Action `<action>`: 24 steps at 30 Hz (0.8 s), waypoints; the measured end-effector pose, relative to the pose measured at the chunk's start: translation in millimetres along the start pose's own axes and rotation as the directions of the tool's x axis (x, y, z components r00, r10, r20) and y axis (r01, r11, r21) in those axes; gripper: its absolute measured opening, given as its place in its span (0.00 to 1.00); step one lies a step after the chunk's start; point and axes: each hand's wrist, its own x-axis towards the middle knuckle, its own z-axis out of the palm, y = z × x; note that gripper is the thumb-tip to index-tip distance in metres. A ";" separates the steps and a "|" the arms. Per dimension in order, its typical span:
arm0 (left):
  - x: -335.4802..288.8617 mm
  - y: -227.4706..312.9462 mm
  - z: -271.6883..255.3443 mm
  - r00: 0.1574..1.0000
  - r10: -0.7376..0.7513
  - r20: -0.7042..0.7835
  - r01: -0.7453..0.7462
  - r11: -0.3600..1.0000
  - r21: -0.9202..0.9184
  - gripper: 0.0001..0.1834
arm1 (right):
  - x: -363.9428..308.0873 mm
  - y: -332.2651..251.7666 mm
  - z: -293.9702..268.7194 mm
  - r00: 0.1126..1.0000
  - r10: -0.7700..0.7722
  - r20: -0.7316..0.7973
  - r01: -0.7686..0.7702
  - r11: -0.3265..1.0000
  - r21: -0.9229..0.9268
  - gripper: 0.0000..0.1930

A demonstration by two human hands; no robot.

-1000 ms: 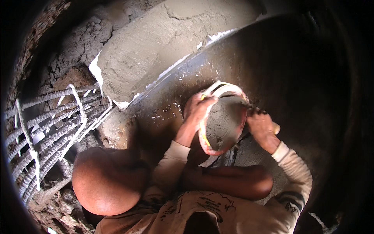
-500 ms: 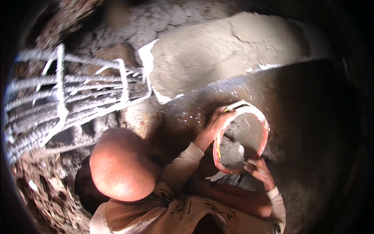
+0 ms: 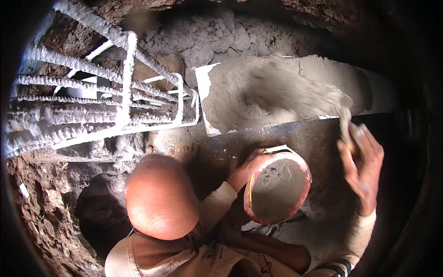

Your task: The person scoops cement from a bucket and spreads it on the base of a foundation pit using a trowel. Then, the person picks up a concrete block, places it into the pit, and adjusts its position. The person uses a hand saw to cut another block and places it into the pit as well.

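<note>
My left hand (image 3: 254, 165) grips the upper left rim of a reddish bucket (image 3: 302, 196), by its pale handle. Grey wet mortar (image 3: 277, 187) lies inside it. My right hand (image 3: 366, 159) is raised at the right, closed around the handle of a trowel (image 3: 346, 131). Motion smears the trowel and hides its blade's outline. A blurred streak of mortar (image 3: 295, 92) stretches leftward from it over a long slab (image 3: 221, 99) coated in grey mortar, with white edges showing at its left end and underside.
A cage of mortar-crusted steel reinforcing bars (image 3: 127, 83) juts in from the left, ending beside the slab. Rough earth (image 3: 41, 203) rises at the lower left. A bent bare knee (image 3: 161, 198) is near my left forearm. Dark, wet ground (image 3: 212, 152) lies below the slab.
My right hand has lifted the trowel out of the bucket and swung up and right, flinging mortar toward the slab. My left hand still holds the bucket. The view has shifted.
</note>
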 end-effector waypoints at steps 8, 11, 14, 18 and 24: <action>-3.1 -23.6 -12.3 0.997 -0.024 -0.077 0.027 0.999 0.040 0.15 | 36.3 -30.4 52.0 0.995 -0.066 -0.074 0.053 0.984 -0.172 0.18; -5.8 -22.8 -10.0 0.999 0.006 -0.043 -0.005 1.000 0.010 0.15 | 28.2 -36.8 54.8 0.990 0.058 0.125 -0.017 0.952 -0.306 0.22; 0.5 -3.6 0.8 0.998 0.044 0.051 -0.044 0.999 -0.003 0.16 | -3.7 -49.5 75.2 0.923 0.067 0.378 0.010 0.980 -0.198 0.24; -2.0 6.9 -5.4 1.000 0.018 -0.005 -0.018 1.000 -0.012 0.16 | 8.1 -72.9 58.5 0.936 0.134 0.324 -0.204 0.960 0.194 0.15; 4.9 16.1 -8.1 0.997 -0.049 -0.058 0.046 0.997 -0.055 0.17 | 21.7 -74.8 53.7 0.504 0.113 0.856 -0.509 0.840 0.189 0.16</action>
